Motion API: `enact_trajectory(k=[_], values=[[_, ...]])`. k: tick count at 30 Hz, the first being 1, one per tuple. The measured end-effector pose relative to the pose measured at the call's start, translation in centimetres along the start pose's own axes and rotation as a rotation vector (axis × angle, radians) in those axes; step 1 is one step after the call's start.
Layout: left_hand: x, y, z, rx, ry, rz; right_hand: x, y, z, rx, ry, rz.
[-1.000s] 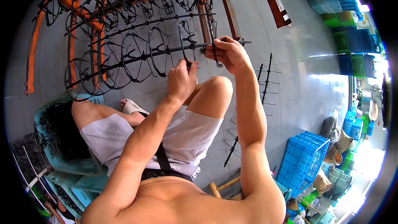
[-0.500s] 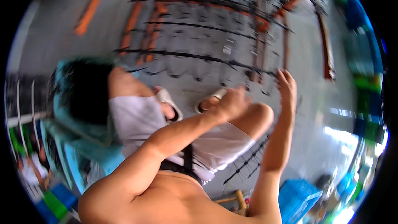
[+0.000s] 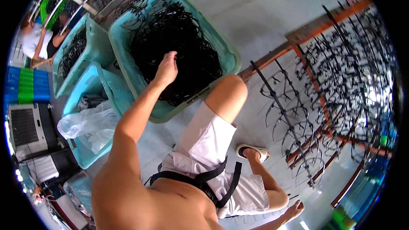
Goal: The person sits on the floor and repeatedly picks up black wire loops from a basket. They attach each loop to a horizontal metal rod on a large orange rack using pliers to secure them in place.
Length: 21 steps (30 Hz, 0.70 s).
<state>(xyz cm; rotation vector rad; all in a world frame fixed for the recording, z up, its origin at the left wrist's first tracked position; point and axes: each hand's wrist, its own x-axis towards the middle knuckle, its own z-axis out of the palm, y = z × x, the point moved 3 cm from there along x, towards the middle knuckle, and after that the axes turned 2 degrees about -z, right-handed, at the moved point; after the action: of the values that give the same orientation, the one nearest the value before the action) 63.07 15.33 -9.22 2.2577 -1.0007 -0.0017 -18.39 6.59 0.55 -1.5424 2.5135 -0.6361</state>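
My left hand (image 3: 167, 70) is over the turquoise plastic basket (image 3: 230, 51), above a tangled heap of thin black curved strips (image 3: 187, 38). Its fingers are bent and pressed together, and I cannot make out what, if anything, is between them. Down at the lower right, beside my knee, is my right hand (image 3: 294, 210). Those fingers are curled in, with the inside of the grip hidden. An orange metal rack (image 3: 311, 66) stands to the right; black bars (image 3: 283, 119) on it carry many thin curved black pieces.
A second turquoise basket (image 3: 91, 38) of black strips stands at the left. Below it, a light blue crate (image 3: 81, 153) holds clear plastic bags (image 3: 91, 121). Another person (image 3: 36, 40) sits at the far left beyond white rails. Blue and green crates (image 3: 25, 85) are stacked there.
The view has swung left, bringing the full basket to the middle and the rack to the right. My left hand has gone from near the rack to over the basket; my right hand is lower.
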Motion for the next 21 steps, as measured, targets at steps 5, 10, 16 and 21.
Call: enact_trajectory(k=[5,10,16,21], values=[[1.8,-7.6,0.5,0.913,-0.344,0.026,-6.2,-16.3,-0.2,0.021,-0.184,-0.402],[4.9,-11.0,-1.4,0.793,-0.698,0.035,-10.4,-25.6,3.3,0.104,-0.454,-0.323],[5.9,-11.9,-1.4,0.725,-0.812,0.009,-15.4,-34.4,7.3,0.239,-0.708,-0.466],[7.4,-7.5,-7.0,0.438,-0.738,-0.198,-20.5,-42.4,9.6,0.557,-1.089,-0.372]])
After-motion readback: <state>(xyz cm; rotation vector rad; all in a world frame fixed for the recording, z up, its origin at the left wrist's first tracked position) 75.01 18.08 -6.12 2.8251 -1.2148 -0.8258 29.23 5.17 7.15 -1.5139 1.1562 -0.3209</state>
